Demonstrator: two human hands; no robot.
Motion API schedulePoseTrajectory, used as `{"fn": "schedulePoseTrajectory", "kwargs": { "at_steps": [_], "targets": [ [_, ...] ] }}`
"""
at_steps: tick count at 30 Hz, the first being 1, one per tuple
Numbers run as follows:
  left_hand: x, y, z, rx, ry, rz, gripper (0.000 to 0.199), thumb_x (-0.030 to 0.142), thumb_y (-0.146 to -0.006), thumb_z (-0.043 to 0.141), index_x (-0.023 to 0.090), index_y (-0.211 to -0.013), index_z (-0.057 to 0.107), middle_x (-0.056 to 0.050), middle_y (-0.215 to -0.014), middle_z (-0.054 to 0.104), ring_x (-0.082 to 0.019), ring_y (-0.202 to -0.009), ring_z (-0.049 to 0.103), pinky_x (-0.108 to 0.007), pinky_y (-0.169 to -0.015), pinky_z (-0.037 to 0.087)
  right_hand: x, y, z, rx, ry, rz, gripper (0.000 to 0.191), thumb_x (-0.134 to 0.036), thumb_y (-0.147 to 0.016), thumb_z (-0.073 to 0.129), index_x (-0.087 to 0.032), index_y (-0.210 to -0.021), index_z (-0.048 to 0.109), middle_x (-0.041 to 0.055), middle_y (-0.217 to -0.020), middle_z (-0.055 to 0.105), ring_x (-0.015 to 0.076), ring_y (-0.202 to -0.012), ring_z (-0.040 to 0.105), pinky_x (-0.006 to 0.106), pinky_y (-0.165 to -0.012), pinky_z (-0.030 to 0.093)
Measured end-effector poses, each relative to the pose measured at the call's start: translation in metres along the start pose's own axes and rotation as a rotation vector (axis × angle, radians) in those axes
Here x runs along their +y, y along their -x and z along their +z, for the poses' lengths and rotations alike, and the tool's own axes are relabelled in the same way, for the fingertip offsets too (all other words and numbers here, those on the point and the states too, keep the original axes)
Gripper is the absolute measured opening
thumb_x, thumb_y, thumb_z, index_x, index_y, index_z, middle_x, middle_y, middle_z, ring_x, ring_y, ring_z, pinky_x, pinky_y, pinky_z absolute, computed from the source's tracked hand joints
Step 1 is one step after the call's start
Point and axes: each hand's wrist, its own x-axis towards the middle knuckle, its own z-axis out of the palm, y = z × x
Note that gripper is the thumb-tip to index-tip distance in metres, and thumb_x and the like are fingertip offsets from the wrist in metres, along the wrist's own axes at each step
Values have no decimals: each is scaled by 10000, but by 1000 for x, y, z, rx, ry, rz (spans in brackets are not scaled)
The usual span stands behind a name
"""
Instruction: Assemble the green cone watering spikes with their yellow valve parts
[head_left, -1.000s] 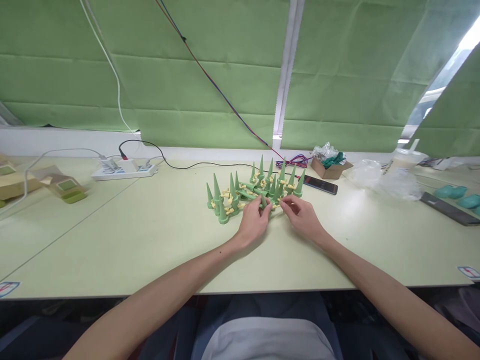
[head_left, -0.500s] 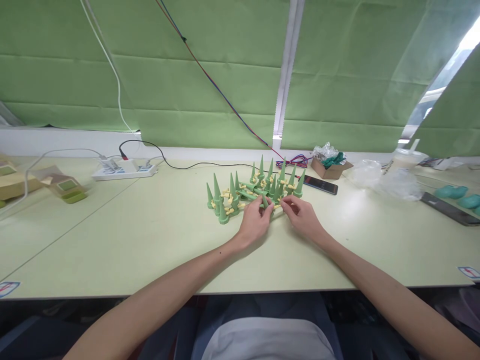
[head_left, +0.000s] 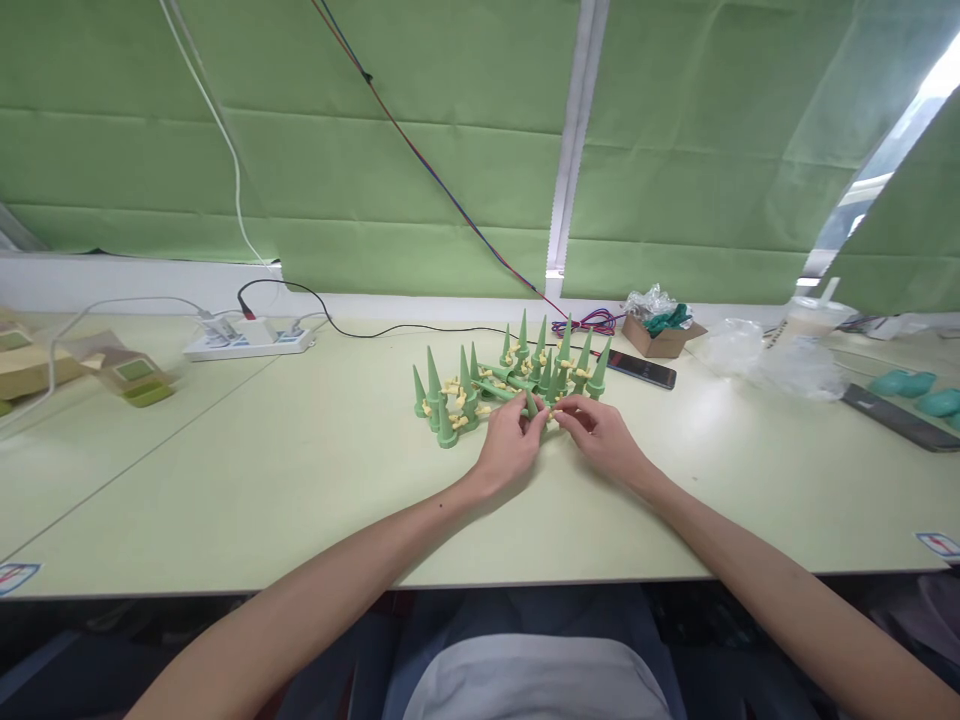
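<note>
My left hand [head_left: 511, 438] is closed around a green cone [head_left: 532, 404], its tip poking up between thumb and fingers. Close beside it on the right, my right hand [head_left: 598, 430] pinches a small yellow piece [head_left: 553, 413] against the side of that cone; the fingertips partly hide the piece. Around and behind both hands stand several green cones [head_left: 445, 425] with small yellow pieces [head_left: 459, 424] attached near their bases. A few green cones [head_left: 496, 389] lie on their sides in the middle of the group.
Behind the cones lies a phone [head_left: 641, 369], near a cardboard box [head_left: 660, 338] with crumpled plastic. A drink cup [head_left: 806, 322] and a dark device [head_left: 900, 418] are at the right. A power strip [head_left: 250, 343] sits at the back left, with a black cable running toward the cones.
My right hand has moved slightly left, bringing the yellow piece up to the cone in my left hand. My left hand stays almost still.
</note>
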Motion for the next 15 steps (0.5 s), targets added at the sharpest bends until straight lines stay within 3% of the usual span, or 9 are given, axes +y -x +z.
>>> {"fn": "schedulePoseTrajectory", "kwargs": {
  "at_steps": [8,15],
  "targets": [
    [0,1,0,-9,-3,7,185,358,-927,522,188,-856,544,13,-773,595,-91,-562,492,-232,-552,378,-1,-1,0,-23,-5,4,204,-364,-947,545,-196,-924,658,30,-790,690,159,-656,593,277,-622,444],
    [2,2,-1,-11,-67,33,218,364,-944,488,185,-835,549,8,-729,564,-106,-582,475,-242,-570,383,-1,0,0,-38,60,16,281,-391,-957,505,-193,-770,578,-18,-618,553,125,-542,430,262,-546,347]
  ]
}}
